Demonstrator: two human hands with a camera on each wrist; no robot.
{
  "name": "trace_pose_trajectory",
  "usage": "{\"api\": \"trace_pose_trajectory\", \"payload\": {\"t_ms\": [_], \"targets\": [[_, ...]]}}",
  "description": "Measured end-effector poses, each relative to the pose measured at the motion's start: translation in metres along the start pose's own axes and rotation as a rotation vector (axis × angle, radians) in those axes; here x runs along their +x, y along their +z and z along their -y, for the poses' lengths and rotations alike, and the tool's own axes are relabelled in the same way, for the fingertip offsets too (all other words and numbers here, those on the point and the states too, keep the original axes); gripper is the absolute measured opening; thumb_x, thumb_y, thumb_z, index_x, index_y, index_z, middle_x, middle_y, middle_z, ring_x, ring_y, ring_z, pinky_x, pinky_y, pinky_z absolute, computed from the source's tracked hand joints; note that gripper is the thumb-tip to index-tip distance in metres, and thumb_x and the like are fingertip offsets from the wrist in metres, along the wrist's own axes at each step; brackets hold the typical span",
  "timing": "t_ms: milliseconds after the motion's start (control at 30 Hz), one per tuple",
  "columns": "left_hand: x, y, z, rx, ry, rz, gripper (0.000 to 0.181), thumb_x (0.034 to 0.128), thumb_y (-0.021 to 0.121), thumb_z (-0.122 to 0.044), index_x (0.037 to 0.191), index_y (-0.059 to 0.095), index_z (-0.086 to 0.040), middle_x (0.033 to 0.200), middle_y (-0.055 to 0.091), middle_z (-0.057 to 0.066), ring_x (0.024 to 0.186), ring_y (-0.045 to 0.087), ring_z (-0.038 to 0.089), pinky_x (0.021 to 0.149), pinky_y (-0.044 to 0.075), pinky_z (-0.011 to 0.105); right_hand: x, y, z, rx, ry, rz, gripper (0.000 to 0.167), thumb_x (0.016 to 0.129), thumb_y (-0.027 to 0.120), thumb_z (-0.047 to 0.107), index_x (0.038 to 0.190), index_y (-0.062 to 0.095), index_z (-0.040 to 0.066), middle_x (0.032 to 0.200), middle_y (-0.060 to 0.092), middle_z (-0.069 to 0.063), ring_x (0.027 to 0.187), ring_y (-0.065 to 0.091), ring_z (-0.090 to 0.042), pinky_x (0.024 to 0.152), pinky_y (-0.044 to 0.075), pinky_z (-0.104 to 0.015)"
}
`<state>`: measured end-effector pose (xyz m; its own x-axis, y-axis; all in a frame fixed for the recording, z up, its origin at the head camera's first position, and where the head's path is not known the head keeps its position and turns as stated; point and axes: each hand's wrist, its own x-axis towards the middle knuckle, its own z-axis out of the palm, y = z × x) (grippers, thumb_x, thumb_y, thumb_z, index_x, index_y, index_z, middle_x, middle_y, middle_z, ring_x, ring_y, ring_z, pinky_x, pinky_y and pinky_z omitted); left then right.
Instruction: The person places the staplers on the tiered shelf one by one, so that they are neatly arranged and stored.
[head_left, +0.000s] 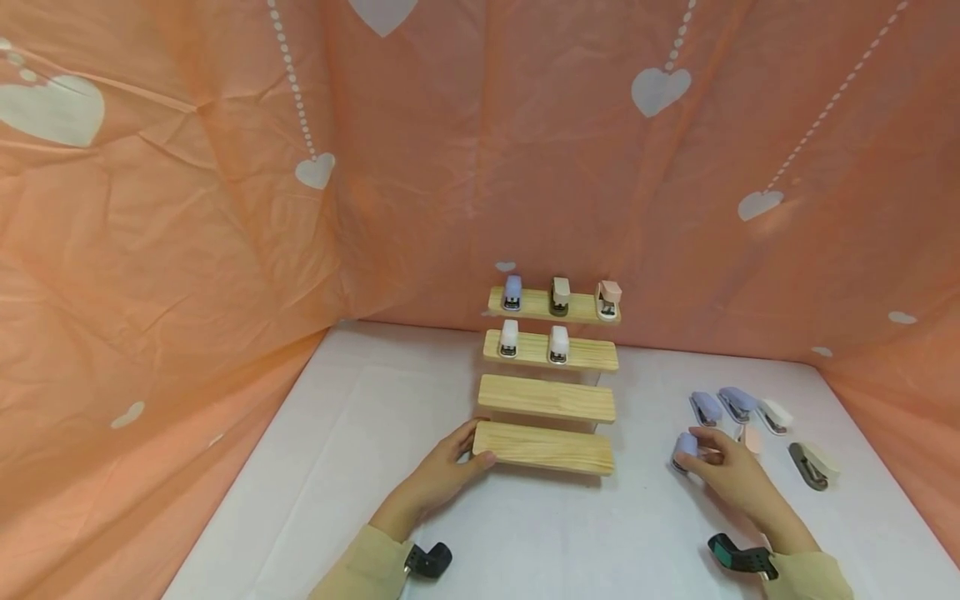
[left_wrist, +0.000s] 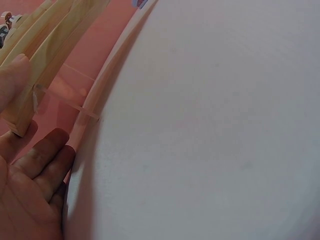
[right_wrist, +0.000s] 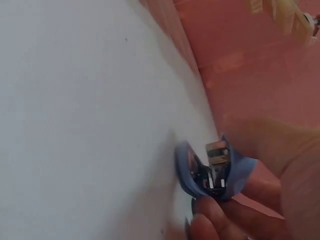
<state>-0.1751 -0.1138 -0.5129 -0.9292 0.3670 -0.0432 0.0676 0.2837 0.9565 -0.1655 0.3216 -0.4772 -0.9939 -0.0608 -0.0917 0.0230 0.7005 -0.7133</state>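
A four-tier wooden rack [head_left: 543, 447] stands mid-table, its top two shelves holding small staplers. My left hand [head_left: 442, 471] pinches the left end of the lowest shelf, thumb on one face and a finger beneath; the left wrist view shows this hand [left_wrist: 37, 175] at the shelf's end [left_wrist: 22, 112]. At the rack's right, my right hand [head_left: 727, 471] holds a blue-purple stapler [head_left: 686, 450] between thumb and fingers. In the right wrist view, the right hand [right_wrist: 270, 185] grips this stapler [right_wrist: 235, 172], its metal parts facing the camera.
Right of the rack lie two blue-purple staplers [head_left: 705, 408], [head_left: 738, 402], a white one [head_left: 775, 415], a pink one [head_left: 750, 438] partly behind my right hand, and a dark green and cream one [head_left: 813, 465]. An orange curtain [head_left: 480, 167] with hearts surrounds the white table [head_left: 555, 533].
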Motion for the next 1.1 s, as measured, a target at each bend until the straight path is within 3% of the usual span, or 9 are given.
{"api": "trace_pose_trajectory", "payload": {"t_ms": [333,400,533,700,967,1100], "targets": [[-0.001,0.0,-0.003,0.004,-0.002,0.003,0.07,0.09,0.065,-0.043,0.149,0.037,-0.018,0.146,0.045,0.011,0.14,0.03,0.034,0.113,0.017,0.056,0.008,0.001,0.03,-0.019,-0.035,-0.117,0.073,0.092,0.063,0.046,0.142,0.039,-0.002,0.137,0.047,-0.03,0.113,0.056,-0.043,0.085,0.052,-0.051],[-0.001,0.0,-0.003,0.008,0.0,0.003,0.07,0.0902,0.065,-0.043,0.149,0.037,-0.017,0.146,0.045,0.012,0.139,0.03,0.034,0.113,0.017,0.056,0.009,0.0,0.039,-0.004,-0.047,-0.143,0.074,0.093,0.062,0.047,0.143,0.038,-0.001,0.136,0.047,-0.028,0.113,0.056,-0.042,0.084,0.054,-0.047],[-0.001,-0.001,-0.004,0.015,0.003,0.0,0.07,0.0906,0.065,-0.042,0.149,0.036,-0.017,0.147,0.044,0.011,0.139,0.032,0.034,0.113,0.018,0.055,0.01,0.0,0.059,0.06,-0.08,-0.193,0.074,0.092,0.064,0.045,0.145,0.036,0.002,0.134,0.048,-0.024,0.112,0.056,-0.039,0.077,0.055,-0.028],[-0.002,-0.001,-0.005,0.0,-0.001,-0.001,0.069,0.0908,0.065,-0.041,0.149,0.036,-0.018,0.148,0.042,0.011,0.139,0.032,0.034,0.113,0.019,0.055,0.017,0.003,0.082,0.144,-0.168,-0.275,0.069,0.092,0.067,0.036,0.144,0.037,0.004,0.134,0.048,-0.02,0.112,0.055,-0.035,0.074,0.046,-0.009],[-0.002,-0.001,-0.004,-0.005,-0.007,-0.001,0.07,0.0905,0.065,-0.043,0.15,0.035,-0.019,0.148,0.043,0.011,0.14,0.03,0.033,0.113,0.017,0.055,0.036,0.012,0.115,0.201,-0.342,-0.322,0.059,0.089,0.073,0.023,0.138,0.046,0.004,0.129,0.053,-0.012,0.105,0.056,-0.015,0.079,0.046,-0.011],[-0.001,0.0,-0.003,-0.012,-0.012,-0.006,0.07,0.0908,0.065,-0.042,0.15,0.036,-0.019,0.147,0.044,0.011,0.139,0.031,0.034,0.113,0.018,0.056,0.041,0.013,0.134,0.219,-0.354,-0.279,0.057,0.09,0.071,0.02,0.138,0.045,0.002,0.127,0.054,-0.015,0.107,0.056,-0.021,0.079,0.046,-0.011]]}}
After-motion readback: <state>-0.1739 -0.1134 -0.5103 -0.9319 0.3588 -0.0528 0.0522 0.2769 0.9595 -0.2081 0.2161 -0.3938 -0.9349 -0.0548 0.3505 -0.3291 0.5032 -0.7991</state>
